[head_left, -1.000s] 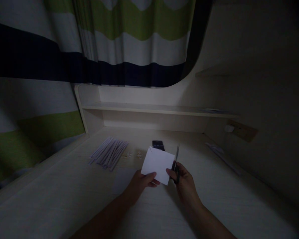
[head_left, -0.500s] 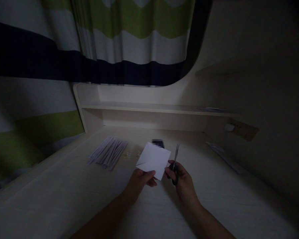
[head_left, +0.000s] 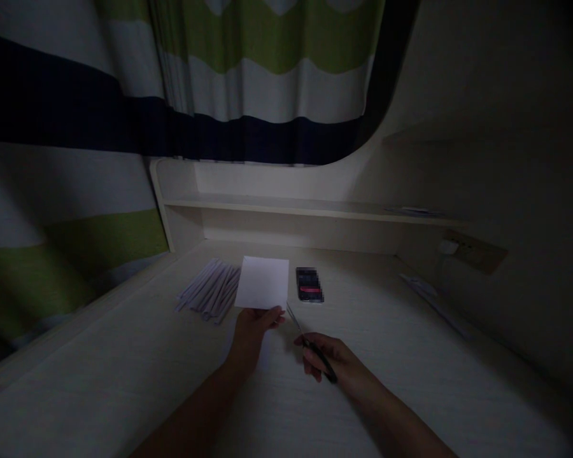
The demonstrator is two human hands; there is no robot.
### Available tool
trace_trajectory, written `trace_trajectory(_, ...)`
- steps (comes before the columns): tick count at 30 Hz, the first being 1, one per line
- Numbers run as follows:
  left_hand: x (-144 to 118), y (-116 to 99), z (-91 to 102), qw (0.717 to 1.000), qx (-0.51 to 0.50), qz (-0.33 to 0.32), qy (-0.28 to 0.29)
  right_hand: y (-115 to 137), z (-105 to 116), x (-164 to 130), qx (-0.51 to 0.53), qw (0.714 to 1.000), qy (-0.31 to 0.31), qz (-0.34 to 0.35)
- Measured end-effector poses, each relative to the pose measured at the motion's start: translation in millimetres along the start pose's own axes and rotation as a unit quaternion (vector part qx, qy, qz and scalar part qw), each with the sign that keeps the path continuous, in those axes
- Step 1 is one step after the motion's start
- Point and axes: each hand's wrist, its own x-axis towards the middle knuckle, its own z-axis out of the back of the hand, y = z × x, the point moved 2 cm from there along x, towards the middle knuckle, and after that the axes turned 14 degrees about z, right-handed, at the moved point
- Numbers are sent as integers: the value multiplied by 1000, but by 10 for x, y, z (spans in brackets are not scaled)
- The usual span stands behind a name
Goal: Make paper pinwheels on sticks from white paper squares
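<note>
My left hand (head_left: 256,331) pinches the lower edge of a square of white paper (head_left: 262,283), thumb on top, holding it up over the desk. A pair of dark-handled scissors (head_left: 321,359) is gripped in my right hand (head_left: 327,356). Their narrow blades point up and left, with the tips close to the paper's lower right corner. Whether the tips touch the paper I cannot tell. Partly behind the paper's left side lies a bundle of rolled paper sticks (head_left: 210,289). Under my left wrist a pale sheet shows faintly on the desk.
A phone (head_left: 310,284) lies on the desk (head_left: 363,305) right of the paper. Folded papers (head_left: 432,299) rest by the right wall, below a socket (head_left: 477,250). A low shelf (head_left: 277,205) runs along the back under a striped curtain (head_left: 277,95).
The paper has moved left and turned squarer to me, uncovering the phone. My right hand has lowered and turned the scissors, so their blades now point left toward the paper's corner.
</note>
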Motion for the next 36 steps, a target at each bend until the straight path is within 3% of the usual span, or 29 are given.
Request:
trace_trajectory(13,-84,-42,-52,995,97,-19,-11,1,-3,-11,15,1000,-4,2)
trace_trajectory(36,-95,-33,-69,996,84,-7,4,-29,-4,-11,18,1000,-1,2)
